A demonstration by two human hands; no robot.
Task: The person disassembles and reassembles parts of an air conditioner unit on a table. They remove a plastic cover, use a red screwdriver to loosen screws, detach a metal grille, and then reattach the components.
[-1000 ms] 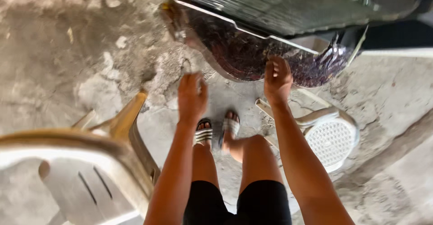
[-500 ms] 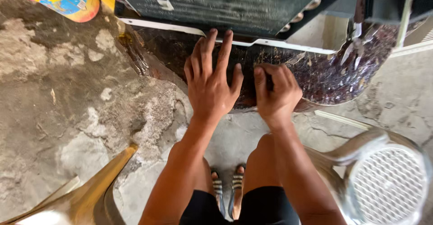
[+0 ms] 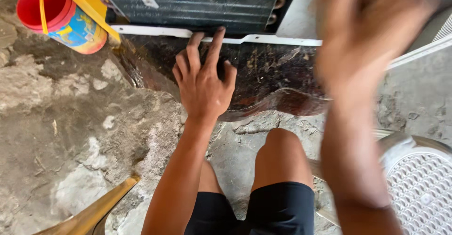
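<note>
left hand [image 3: 203, 82] rests flat, fingers spread, holding nothing, on the dark rusty tray [image 3: 278, 82] below the finned coil [image 3: 188, 2]; right hand [image 3: 372, 37] blurred, grip unclear; press evenly, avoiding sharp fins

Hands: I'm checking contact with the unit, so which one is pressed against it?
The left hand, fingers spread on the dark wet panel below the finned coil. The right hand is raised and blurred.
</note>
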